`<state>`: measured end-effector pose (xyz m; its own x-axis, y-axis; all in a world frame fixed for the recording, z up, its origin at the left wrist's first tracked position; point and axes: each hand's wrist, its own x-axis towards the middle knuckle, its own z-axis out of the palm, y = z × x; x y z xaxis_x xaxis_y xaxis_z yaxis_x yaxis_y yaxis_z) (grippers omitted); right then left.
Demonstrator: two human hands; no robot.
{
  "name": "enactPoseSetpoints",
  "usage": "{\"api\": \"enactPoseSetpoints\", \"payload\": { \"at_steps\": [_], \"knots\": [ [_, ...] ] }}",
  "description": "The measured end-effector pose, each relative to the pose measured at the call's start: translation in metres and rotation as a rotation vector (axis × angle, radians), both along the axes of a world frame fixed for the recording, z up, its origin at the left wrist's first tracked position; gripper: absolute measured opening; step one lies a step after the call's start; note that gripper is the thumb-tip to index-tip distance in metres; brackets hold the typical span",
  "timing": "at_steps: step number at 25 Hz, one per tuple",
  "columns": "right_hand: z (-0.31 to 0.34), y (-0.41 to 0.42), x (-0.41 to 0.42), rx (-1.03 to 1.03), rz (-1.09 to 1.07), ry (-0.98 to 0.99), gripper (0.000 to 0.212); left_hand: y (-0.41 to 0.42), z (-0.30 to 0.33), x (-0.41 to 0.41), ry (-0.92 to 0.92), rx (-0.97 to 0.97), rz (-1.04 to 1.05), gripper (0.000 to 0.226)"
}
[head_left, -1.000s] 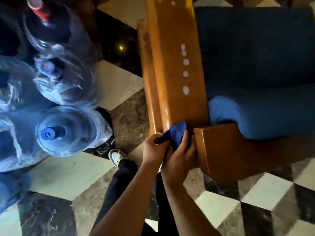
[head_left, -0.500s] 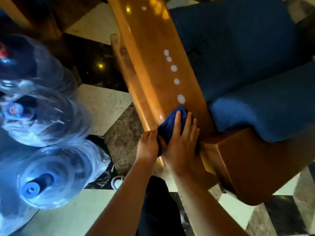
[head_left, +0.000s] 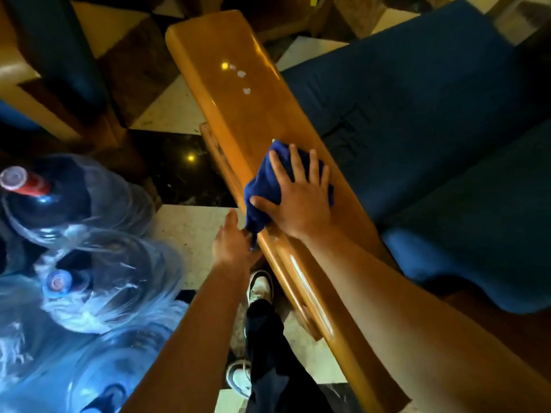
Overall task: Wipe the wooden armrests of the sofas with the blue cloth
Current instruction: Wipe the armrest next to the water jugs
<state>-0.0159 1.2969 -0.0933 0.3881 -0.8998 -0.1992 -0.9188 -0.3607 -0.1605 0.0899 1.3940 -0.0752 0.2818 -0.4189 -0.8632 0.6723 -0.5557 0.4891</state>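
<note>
A long glossy wooden armrest (head_left: pixel 238 114) runs from top centre down to the lower right, beside the sofa's dark blue cushions (head_left: pixel 417 120). The blue cloth (head_left: pixel 262 186) lies bunched on the armrest's top near its middle. My right hand (head_left: pixel 298 198) presses flat on the cloth with fingers spread and straight. My left hand (head_left: pixel 232 242) is at the armrest's left side, just below the cloth's hanging corner; its fingertips are hidden against the wood, and I cannot tell whether they pinch the cloth.
Several large plastic water jugs (head_left: pixel 74 263) stand to the left on the checkered floor (head_left: pixel 185 225). Another wooden sofa frame (head_left: pixel 44 99) is at upper left. My legs and shoes (head_left: pixel 259 287) are beside the armrest.
My right hand has slid the cloth up along the armrest, away from its front end. The left hand has let go of the cloth bunch and stays lower at the side.
</note>
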Motion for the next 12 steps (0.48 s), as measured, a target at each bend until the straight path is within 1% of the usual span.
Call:
{"api": "enactPoseSetpoints", "payload": {
  "at_steps": [1, 2, 3, 4, 5, 6, 7, 8, 10, 11, 12],
  "knots": [
    [0.000, 0.021, -0.012, -0.044, 0.020, -0.021, 0.088, -0.008, 0.003, 0.004, 0.032, 0.033, 0.059, 0.049],
    [-0.001, 0.044, -0.025, -0.072, -0.027, -0.041, 0.085, -0.018, 0.009, 0.006, 0.075, 0.054, 0.095, 0.048],
    [0.002, 0.061, -0.035, -0.069, -0.160, -0.050, 0.088, -0.030, 0.011, 0.007, 0.116, 0.072, 0.084, 0.049],
    [0.005, 0.066, -0.039, -0.032, -0.327, -0.049, 0.097, -0.041, 0.013, 0.007, 0.138, 0.087, 0.032, 0.051],
    [0.005, 0.059, -0.039, 0.048, -0.481, -0.031, 0.108, -0.051, 0.012, 0.006, 0.147, 0.104, -0.022, 0.057],
    [0.008, 0.043, -0.034, 0.131, -0.598, -0.001, 0.118, -0.060, 0.010, 0.006, 0.143, 0.134, -0.061, 0.062],
    [0.011, 0.020, -0.028, 0.184, -0.668, 0.022, 0.125, -0.071, 0.005, 0.006, 0.133, 0.168, -0.078, 0.065],
    [0.012, -0.010, -0.022, 0.222, -0.688, 0.031, 0.129, -0.082, 0.001, 0.008, 0.119, 0.196, -0.076, 0.067],
    [0.009, -0.075, -0.015, 0.320, -0.641, -0.015, 0.131, -0.100, -0.006, 0.014, 0.078, 0.249, -0.060, 0.070],
    [0.004, -0.106, -0.014, 0.382, -0.614, -0.082, 0.127, -0.109, -0.010, 0.017, 0.062, 0.267, -0.042, 0.072],
    [0.000, -0.135, -0.011, 0.444, -0.595, -0.181, 0.116, -0.117, -0.014, 0.020, 0.050, 0.276, -0.014, 0.074]
  ]
}}
